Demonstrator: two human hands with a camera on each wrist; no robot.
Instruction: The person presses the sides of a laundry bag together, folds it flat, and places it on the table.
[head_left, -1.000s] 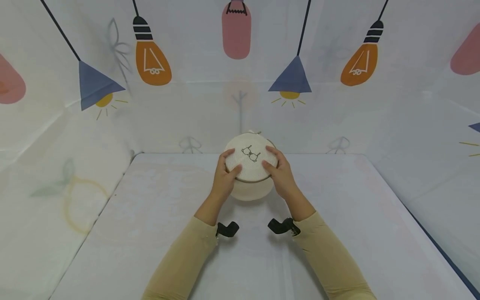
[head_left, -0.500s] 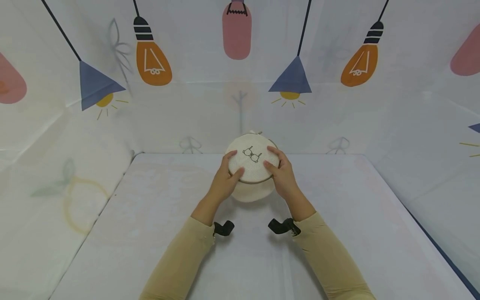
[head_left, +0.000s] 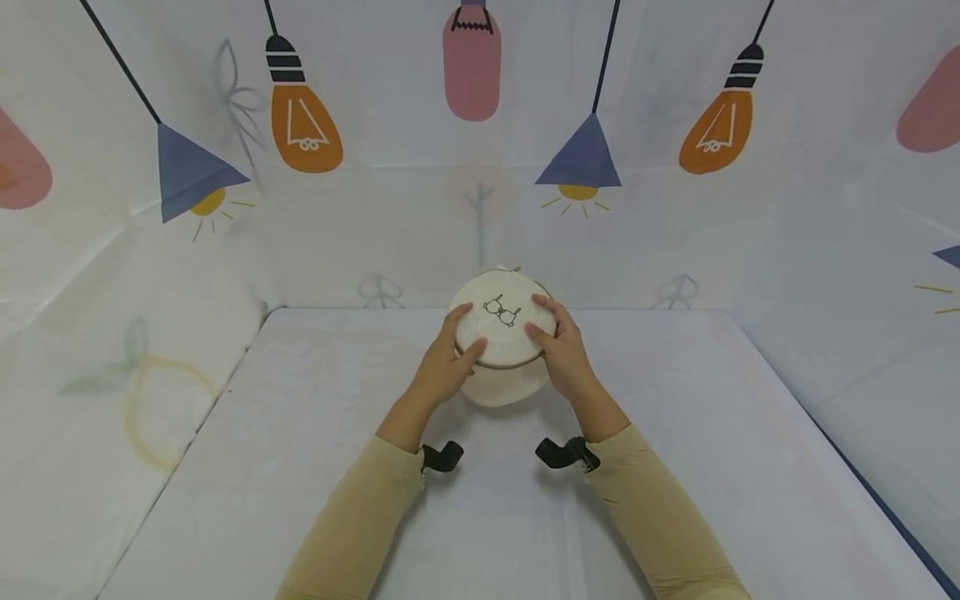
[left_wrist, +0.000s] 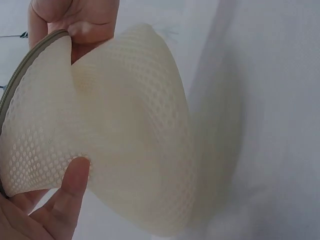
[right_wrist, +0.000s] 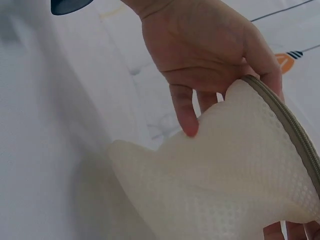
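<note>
Your left hand (head_left: 444,362) at nine o'clock and right hand (head_left: 567,354) at three grip the round cream mesh pouch (head_left: 506,343), likely for balance.

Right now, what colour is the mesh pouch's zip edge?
Olive-grey. The zip edge shows best in the right wrist view, against the cream mesh pouch.

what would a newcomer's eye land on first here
Probably the mesh pouch near the head view's centre, held between the left hand and right hand, its dark glasses drawing showing. Next, the orange bulbs printed high on the white backdrop.
</note>
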